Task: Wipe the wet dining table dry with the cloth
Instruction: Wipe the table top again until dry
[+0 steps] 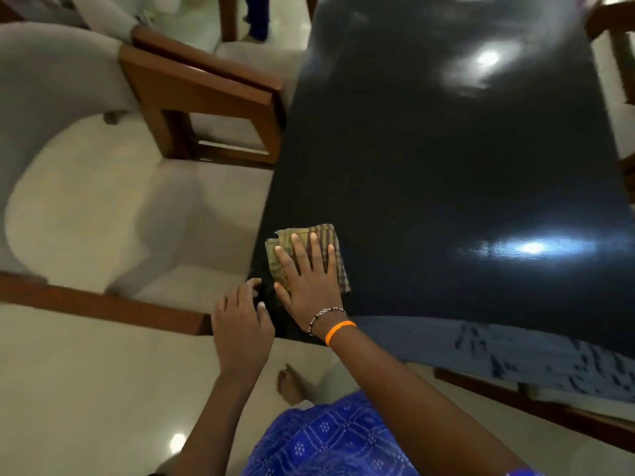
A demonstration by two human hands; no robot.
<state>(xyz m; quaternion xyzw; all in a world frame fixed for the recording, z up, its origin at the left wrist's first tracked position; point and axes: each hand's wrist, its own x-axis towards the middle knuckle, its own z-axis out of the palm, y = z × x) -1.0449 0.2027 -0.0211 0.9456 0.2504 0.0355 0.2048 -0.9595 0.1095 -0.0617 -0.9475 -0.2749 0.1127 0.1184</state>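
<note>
A glossy black dining table point(446, 159) fills the right half of the view, with ceiling lights mirrored in it. Near its front left corner lies a folded checked cloth point(330, 235), olive and brown. My right hand point(309, 280) presses flat on the cloth, fingers spread, wrist wearing an orange band and a bead bracelet. My left hand point(240, 317) rests at the table's left corner edge, fingers loosely curled, holding nothing that I can see.
A wooden armchair with pale cushions point(103, 207) stands close to the table's left side. A second one point(213, 77) stands farther back. Another wooden chair frame point(615, 46) shows at the far right. My bare foot point(290, 383) is on the pale tiled floor.
</note>
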